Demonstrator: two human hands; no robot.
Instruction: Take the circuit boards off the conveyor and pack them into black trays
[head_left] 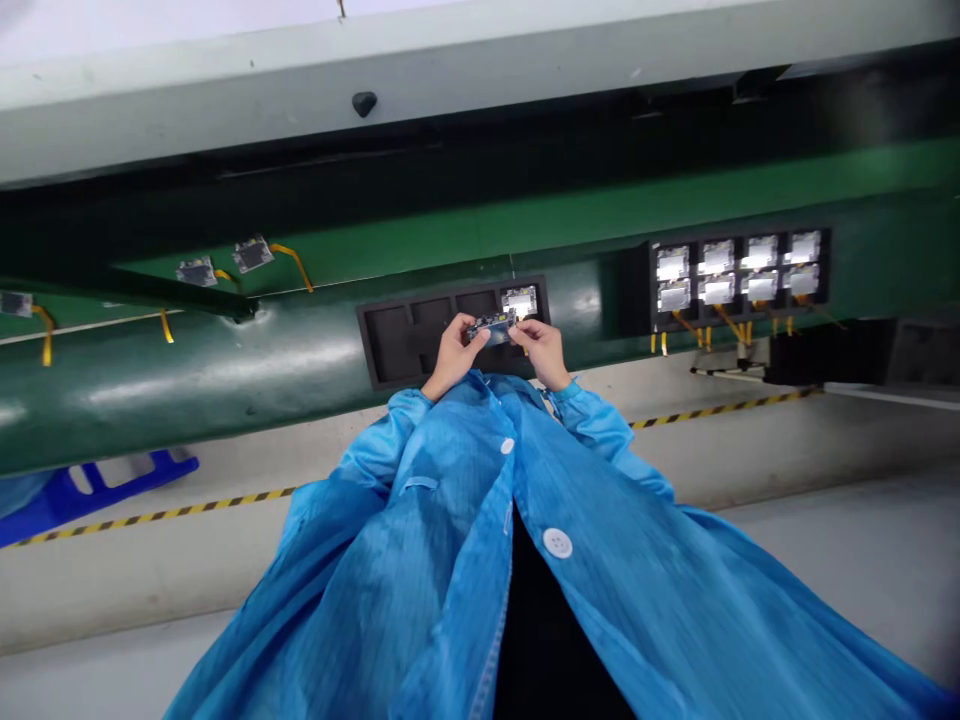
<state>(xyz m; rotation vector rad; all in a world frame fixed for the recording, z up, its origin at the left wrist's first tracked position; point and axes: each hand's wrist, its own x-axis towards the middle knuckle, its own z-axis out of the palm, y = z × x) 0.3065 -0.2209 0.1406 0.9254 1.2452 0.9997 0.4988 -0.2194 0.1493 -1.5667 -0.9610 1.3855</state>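
Between my two hands a small circuit board [496, 331] is held up, its face dark and shiny with parts along the upper edge. My left hand [454, 355] pinches its left end. At the right end, the fingers of my right hand [543, 350] are closed on it. Below the board lies a black foam tray [390, 345] with cut-out compartments. Another circuit board [520, 301] with a silvery plate sits in the tray's upper right compartment, partly hidden behind the held board and my right hand.
A second black tray [655, 318] on the right holds several boards with orange ribbon cables [727, 320] hanging over the bench edge. On the green bench [300, 365] at left lie loose boards [253, 254] with cables. A grey beam [480, 80] crosses above; a blue plastic item [112, 495] stands below left.
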